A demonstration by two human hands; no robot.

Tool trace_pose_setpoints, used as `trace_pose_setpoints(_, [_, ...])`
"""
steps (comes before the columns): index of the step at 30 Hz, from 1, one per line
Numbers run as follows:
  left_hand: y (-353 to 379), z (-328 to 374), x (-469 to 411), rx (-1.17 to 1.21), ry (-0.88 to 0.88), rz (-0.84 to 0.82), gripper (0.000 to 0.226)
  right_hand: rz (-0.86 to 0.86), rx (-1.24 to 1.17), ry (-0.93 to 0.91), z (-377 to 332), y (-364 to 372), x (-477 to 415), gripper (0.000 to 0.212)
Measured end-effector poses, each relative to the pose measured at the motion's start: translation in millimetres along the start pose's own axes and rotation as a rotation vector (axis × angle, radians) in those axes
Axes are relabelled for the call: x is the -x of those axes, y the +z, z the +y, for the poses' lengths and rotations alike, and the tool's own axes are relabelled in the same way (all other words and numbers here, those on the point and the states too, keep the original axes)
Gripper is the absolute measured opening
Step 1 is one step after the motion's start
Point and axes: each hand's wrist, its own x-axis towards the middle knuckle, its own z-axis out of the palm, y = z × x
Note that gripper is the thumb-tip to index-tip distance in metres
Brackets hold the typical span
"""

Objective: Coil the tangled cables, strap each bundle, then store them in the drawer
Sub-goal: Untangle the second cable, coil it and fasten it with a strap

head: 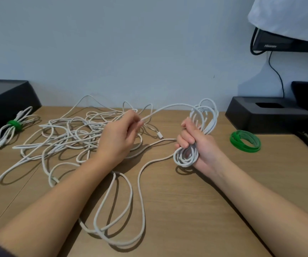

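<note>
- My right hand (194,143) is curled tight round the waist of the half-made coil (207,117). Its loops stick out above and below my fist, so its long axis runs away from me, tipped slightly right.
- My left hand (120,133) pinches the feeding strand (168,106) between thumb and fingertips. That strand arcs from the coil's top leftward to the pinch.
- The next wrap turns on this: the loose slack lies left of the coil, in the tangled pile (66,138) on the worktop (186,201), with more looping towards me. The left hand is nearer to it, so I judge it feeds while the right holds.
- Count: one coil in hand, one finished bundle (7,130) at far left cinched by one green strap (14,125), and one roll of green strapping (245,140) right of my right hand.
- One tangle (how many cables it holds I cannot tell) and one plug (159,135) showing between my hands.
- No drawer is in view.
</note>
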Motion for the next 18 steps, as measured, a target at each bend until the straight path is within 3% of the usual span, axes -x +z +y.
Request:
trace_pose_setpoints(5, [8.1, 14.5, 4.4, -0.046, 0.251, -0.203, 0.016, 0.008, 0.115, 0.067, 4.0, 1.1, -1.3, 0.028])
trace_pose_setpoints(8, [12.0, 19.1, 5.9, -0.083, 0.334, -0.289, 0.020, 0.045, 0.181, 0.072, 4.0, 0.7, -2.0, 0.019])
trace_pose_setpoints(12, [14.6, 20.2, 7.0, -0.112, 0.285, -0.394, 0.024, 0.078, 0.145, 0.035, 0.9, 7.6, 2.2, 0.029])
trace_pose_setpoints(14, [15.0, 13.1, 5.7, -0.090, 0.234, -0.463, 0.013, 0.058, 0.074, -0.013, -0.8, 12.1, 3.5, 0.036])
trace_pose_setpoints(18, [9.7, -9.2, -1.4, -0.218, 0.236, -0.458, 0.009, 0.018, -0.128, 0.006, -4.3, 7.2, 0.6, 0.038])
